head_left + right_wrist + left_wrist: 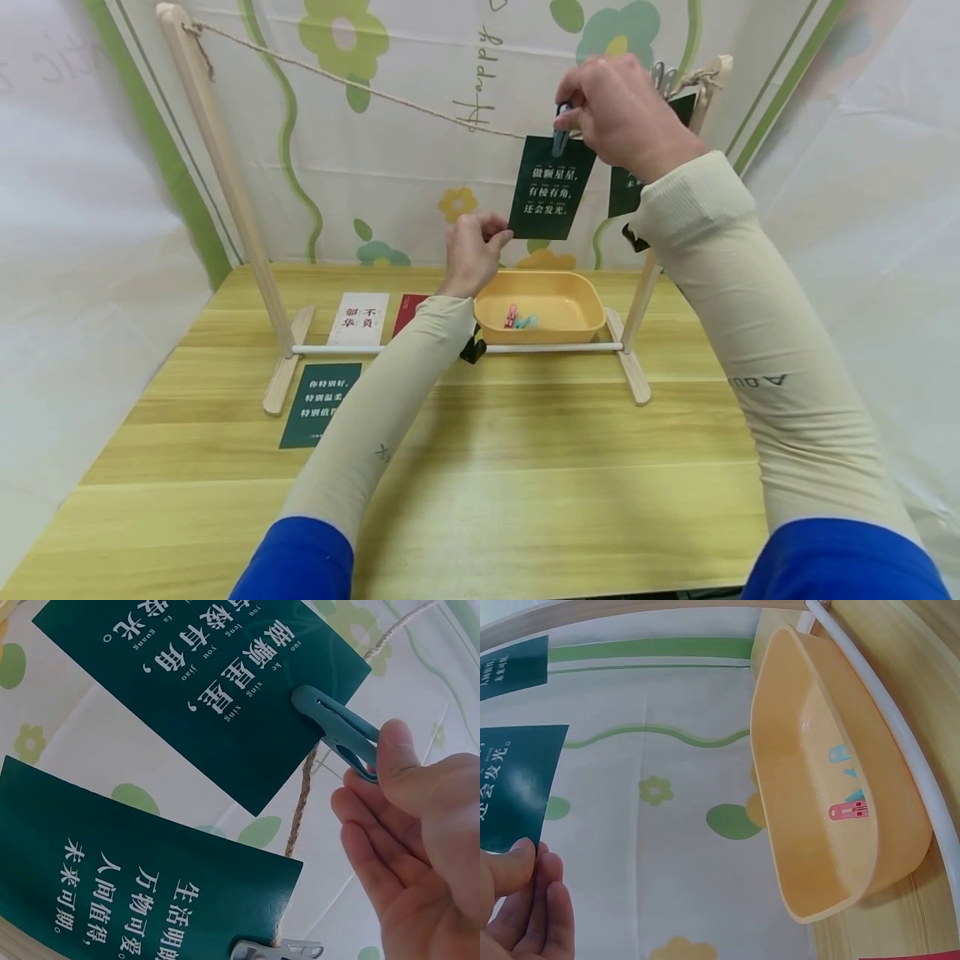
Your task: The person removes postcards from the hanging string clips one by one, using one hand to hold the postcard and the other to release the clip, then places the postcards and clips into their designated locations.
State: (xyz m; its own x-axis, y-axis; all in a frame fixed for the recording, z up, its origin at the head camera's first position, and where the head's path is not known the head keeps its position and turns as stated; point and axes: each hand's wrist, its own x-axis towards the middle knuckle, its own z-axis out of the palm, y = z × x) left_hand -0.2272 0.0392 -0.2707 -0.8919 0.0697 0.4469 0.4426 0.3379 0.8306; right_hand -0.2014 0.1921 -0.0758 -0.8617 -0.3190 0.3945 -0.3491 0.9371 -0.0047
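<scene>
The right hand pinched a blue clip between thumb and fingers, and the clip bit the top edge of a green card at the rope. The left hand pinched that card's lower left corner. To the right, a second green card hung from a grey clip. Below, on the far part of the table, a yellow tray held small clips; left of it lay a white card and a red card.
</scene>
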